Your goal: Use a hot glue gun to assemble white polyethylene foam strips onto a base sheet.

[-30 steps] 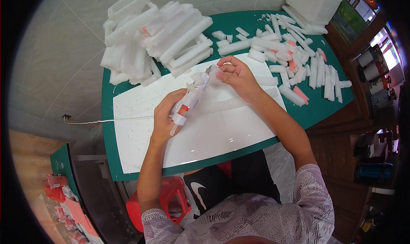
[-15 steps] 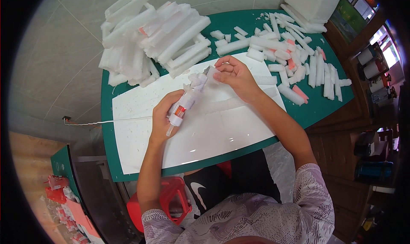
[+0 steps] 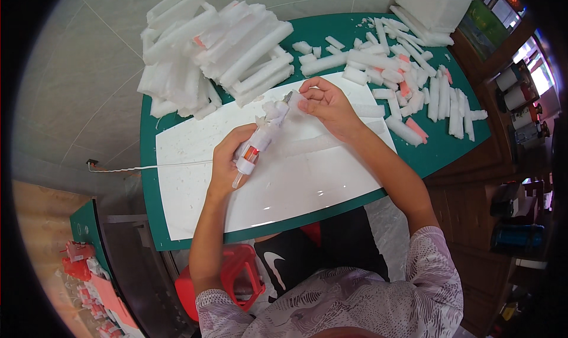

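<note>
Left hand [image 3: 226, 163] fingers wrap a foam-sleeved tube [image 3: 255, 145] over the white board [image 3: 307, 184]; right hand [image 3: 324, 104] fingers pinch foam at its tip. Beyond on the counter [image 3: 449, 151], loose foam strips [image 3: 414, 83] remain; stacked foam bars [image 3: 213, 54] look finished.

Small home workshop – green work table [image 3: 455, 154] heaped with cut white foam strips [image 3: 219, 48], white cutting sheet [image 3: 307, 178], tiled floor [image 3: 77, 89], wooden shelf [image 3: 532, 107] of spools beside it.

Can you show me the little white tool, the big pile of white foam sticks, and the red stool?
Small white tool with red band [image 3: 255, 144], head view, its body.
Pile of white foam sticks [image 3: 213, 48], head view, middle.
Red plastic stool [image 3: 239, 273], head view, seat edge.
</note>
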The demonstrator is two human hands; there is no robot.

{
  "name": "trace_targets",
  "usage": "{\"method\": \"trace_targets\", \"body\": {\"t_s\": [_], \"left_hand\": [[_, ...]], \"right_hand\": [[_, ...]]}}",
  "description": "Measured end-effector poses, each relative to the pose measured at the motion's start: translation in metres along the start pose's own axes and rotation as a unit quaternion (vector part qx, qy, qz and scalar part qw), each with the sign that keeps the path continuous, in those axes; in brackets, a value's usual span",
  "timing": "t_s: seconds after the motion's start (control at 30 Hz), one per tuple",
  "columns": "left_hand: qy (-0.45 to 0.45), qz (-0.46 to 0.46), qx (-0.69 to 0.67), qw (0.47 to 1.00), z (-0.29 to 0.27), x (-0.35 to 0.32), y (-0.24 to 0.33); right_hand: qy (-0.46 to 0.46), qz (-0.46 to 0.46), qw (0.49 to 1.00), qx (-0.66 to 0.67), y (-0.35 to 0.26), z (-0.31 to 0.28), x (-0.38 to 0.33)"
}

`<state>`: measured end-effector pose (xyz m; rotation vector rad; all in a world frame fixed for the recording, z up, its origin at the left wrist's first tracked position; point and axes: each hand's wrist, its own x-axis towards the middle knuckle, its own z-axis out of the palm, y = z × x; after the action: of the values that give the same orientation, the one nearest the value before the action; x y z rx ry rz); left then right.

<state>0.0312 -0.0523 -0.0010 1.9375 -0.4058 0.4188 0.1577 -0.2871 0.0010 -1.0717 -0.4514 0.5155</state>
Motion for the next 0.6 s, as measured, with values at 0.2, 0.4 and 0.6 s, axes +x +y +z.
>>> {"method": "trace_targets", "body": {"t_s": [0.2, 0.4, 0.6], "left_hand": [[0.016, -0.005, -0.014, 1.0, 0.001, -0.001, 0.0], [0.033, -0.046, -0.01, 0.998, -0.001, 0.0, 0.004], [0.071, -0.088, -0.001, 0.994, -0.01, 0.002, 0.001]], "right_hand": [[0.01, 0.002, 1.0, 0.013, -0.005, -0.001, 0.0], [-0.005, -0.002, 0.999, 0.039, -0.01, -0.012, 0.0], [0.022, 0.046, 0.999, -0.014, -0.019, -0.012, 0.001]]}}
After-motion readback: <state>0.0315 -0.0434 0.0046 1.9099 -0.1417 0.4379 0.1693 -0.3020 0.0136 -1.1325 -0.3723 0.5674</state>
